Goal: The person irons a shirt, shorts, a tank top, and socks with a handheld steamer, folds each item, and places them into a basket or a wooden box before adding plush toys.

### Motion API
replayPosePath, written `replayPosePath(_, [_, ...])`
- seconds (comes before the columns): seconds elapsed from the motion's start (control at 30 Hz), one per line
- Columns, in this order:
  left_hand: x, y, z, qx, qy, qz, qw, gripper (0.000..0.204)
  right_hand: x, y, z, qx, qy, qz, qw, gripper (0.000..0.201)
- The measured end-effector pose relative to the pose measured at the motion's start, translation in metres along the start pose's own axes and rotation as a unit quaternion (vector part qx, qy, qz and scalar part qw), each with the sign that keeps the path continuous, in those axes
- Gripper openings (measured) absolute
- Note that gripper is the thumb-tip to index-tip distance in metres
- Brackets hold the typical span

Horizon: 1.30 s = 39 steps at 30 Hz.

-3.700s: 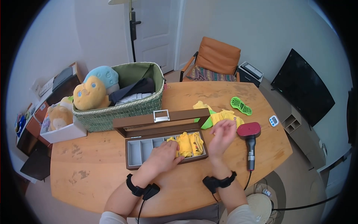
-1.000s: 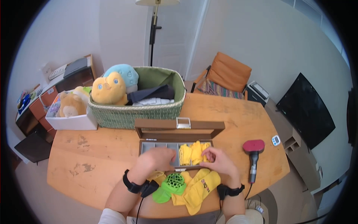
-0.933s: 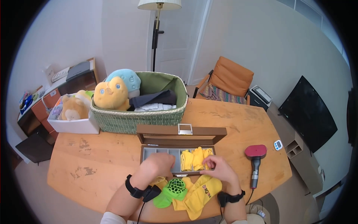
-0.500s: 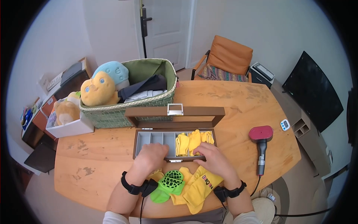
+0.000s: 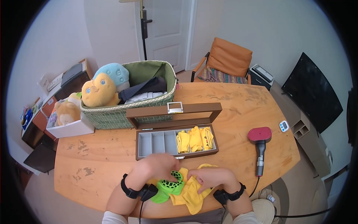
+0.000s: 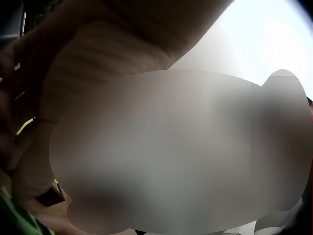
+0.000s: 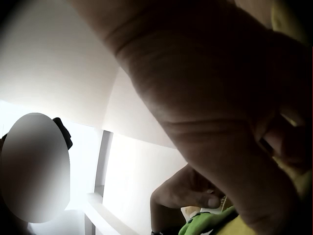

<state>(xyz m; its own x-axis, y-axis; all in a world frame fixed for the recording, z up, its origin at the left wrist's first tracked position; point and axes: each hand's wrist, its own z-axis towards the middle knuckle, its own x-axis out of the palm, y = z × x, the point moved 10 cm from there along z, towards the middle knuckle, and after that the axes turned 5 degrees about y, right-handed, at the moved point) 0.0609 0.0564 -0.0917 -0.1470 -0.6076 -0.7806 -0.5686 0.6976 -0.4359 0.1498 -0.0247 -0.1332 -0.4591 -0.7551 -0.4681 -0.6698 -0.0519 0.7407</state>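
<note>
In the head view, a pile of yellow socks lies on the table in front of the brown compartment box [image 5: 141,156]. My right hand [image 5: 214,176] is on the nearer yellow sock [image 5: 192,198], thumb and fingers bent into its cloth and covering its lettering. Beside it, a green sock sole [image 5: 160,196] with black grip pads faces up. My left hand [image 5: 158,166] reaches over this sole, fingers loosely bent, fingertips right at its pads. The box's windowed lid stands raised. Folded yellow socks [image 5: 195,139] fill its right compartments. Both wrist views are dark and mostly filled by the hands.
A red-headed hair dryer [image 5: 260,149] lies at the right, its cord running off the table edge. A small timer [image 5: 284,126] is beyond it. Behind the box stands a green woven basket [image 5: 112,117] with plush toys and clothes, next to a white toy box [image 5: 71,130].
The loose socks, earlier behind the box at the right, lie in front of it. Both hands have come back from the box to these socks.
</note>
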Motion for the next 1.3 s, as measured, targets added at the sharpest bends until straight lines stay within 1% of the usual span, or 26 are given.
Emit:
replayPosePath(0.07, [0.016, -0.012, 0.001, 0.025, 0.042, 0.044, 0.998, 0.052, -0.001, -0.009, 0.006, -0.005, -0.019, -0.014, 1.0, 0.033])
replayPosePath(0.1, [0.021, -0.01, 0.001, -0.016, 0.076, 0.043, 0.996, 0.058, -0.003, -0.013, 0.01, -0.025, -0.032, -0.041, 0.998, 0.032])
replayPosePath(0.17, [0.023, -0.009, 0.003, -0.01, 0.076, 0.045, 0.996, 0.059, -0.006, -0.007, 0.007, -0.045, -0.044, -0.066, 0.996, 0.031])
replayPosePath(0.23, [0.02, -0.012, 0.003, -0.004, 0.078, 0.048, 0.996, 0.059, -0.027, -0.003, -0.002, -0.012, -0.103, -0.095, 0.99, 0.027])
replayPosePath(0.3, [0.005, -0.006, -0.006, -0.079, 0.084, -0.025, 0.993, 0.06, -0.034, -0.005, -0.006, -0.009, -0.13, -0.076, 0.989, 0.025])
replayPosePath(0.37, [-0.004, -0.014, -0.02, -0.052, 0.07, -0.024, 0.996, 0.057, -0.046, -0.008, -0.013, -0.031, -0.205, -0.067, 0.976, 0.022])
replayPosePath(0.43, [-0.004, -0.017, -0.022, -0.025, 0.052, -0.024, 0.998, 0.053, -0.055, -0.007, -0.021, -0.029, -0.236, -0.081, 0.968, 0.023])
replayPosePath(0.5, [0.005, -0.012, -0.016, -0.032, 0.027, 0.07, 0.997, 0.05, -0.063, -0.007, -0.028, -0.032, -0.272, -0.064, 0.96, 0.024])
replayPosePath(0.6, [-0.001, -0.01, -0.012, -0.056, 0.03, 0.105, 0.992, 0.046, -0.067, -0.004, -0.032, -0.023, -0.261, -0.079, 0.962, 0.021])
replayPosePath(0.63, [-0.01, -0.012, -0.014, -0.012, -0.009, 0.087, 0.996, 0.037, -0.07, -0.001, -0.032, -0.022, -0.256, -0.079, 0.963, 0.021])
replayPosePath(0.67, [-0.013, -0.008, -0.017, -0.012, -0.007, 0.083, 0.996, 0.037, -0.072, 0.0, -0.033, -0.017, -0.254, -0.053, 0.966, 0.024])
replayPosePath(0.73, [-0.054, -0.02, -0.033, 0.067, -0.147, 0.002, 0.987, 0.031, -0.071, 0.001, -0.031, -0.011, -0.253, -0.025, 0.967, 0.028])
replayPosePath(0.77, [-0.059, -0.02, -0.035, 0.067, -0.146, 0.002, 0.987, 0.031, -0.076, 0.008, -0.034, -0.04, -0.294, -0.012, 0.955, 0.028])
replayPosePath(0.83, [-0.083, -0.028, -0.047, 0.151, -0.204, -0.142, 0.957, 0.028, -0.08, 0.019, -0.034, -0.068, -0.335, 0.001, 0.94, 0.029])
replayPosePath(0.9, [-0.085, -0.035, -0.047, 0.165, -0.176, -0.178, 0.954, 0.03, -0.08, 0.027, -0.034, -0.123, -0.359, 0.113, 0.918, 0.036])
replayPosePath(0.93, [-0.08, -0.039, -0.044, 0.179, -0.146, -0.214, 0.949, 0.033, -0.079, 0.017, -0.027, -0.121, -0.356, 0.115, 0.92, 0.036])
replayPosePath(0.97, [-0.075, -0.039, -0.04, 0.178, -0.144, -0.218, 0.949, 0.033, -0.081, 0.016, -0.024, -0.192, -0.377, 0.072, 0.903, 0.04])
replayPosePath(1.0, [-0.086, -0.035, -0.045, 0.171, -0.258, -0.156, 0.938, 0.034, -0.079, 0.02, -0.028, -0.262, -0.397, 0.029, 0.879, 0.043])
replayPosePath(1.03, [-0.096, -0.033, -0.056, 0.162, -0.367, -0.089, 0.912, 0.036, -0.079, 0.02, -0.03, -0.259, -0.396, 0.031, 0.881, 0.043])
replayPosePath(1.07, [-0.092, -0.032, -0.058, 0.162, -0.364, -0.092, 0.912, 0.036, -0.083, 0.003, -0.032, -0.256, -0.382, 0.191, 0.867, 0.044])
replayPosePath(1.1, [-0.088, -0.021, -0.06, 0.088, -0.376, -0.046, 0.921, 0.038, -0.082, -0.015, -0.031, -0.246, -0.359, 0.347, 0.831, 0.046])
replayPosePath(1.13, [-0.086, -0.011, -0.063, 0.014, -0.386, 0.002, 0.923, 0.04, -0.082, -0.022, -0.034, -0.243, -0.358, 0.349, 0.831, 0.046])
replayPosePath(1.17, [-0.072, 0.0, -0.055, -0.07, -0.274, 0.031, 0.959, 0.032, -0.083, -0.032, -0.035, -0.26, -0.341, 0.391, 0.814, 0.044])
replayPosePath(1.2, [-0.073, -0.005, -0.058, -0.07, -0.271, 0.03, 0.96, 0.032, -0.083, -0.037, -0.034, -0.277, -0.324, 0.433, 0.795, 0.042])
replayPosePath(1.27, [-0.031, 0.002, -0.044, -0.161, -0.04, 0.076, 0.983, 0.027, -0.083, -0.032, -0.033, -0.287, -0.305, 0.446, 0.791, 0.042])
replayPosePath(1.3, [-0.024, 0.002, -0.037, -0.16, -0.039, 0.076, 0.983, 0.027, -0.081, -0.027, -0.033, -0.299, -0.284, 0.456, 0.789, 0.043])
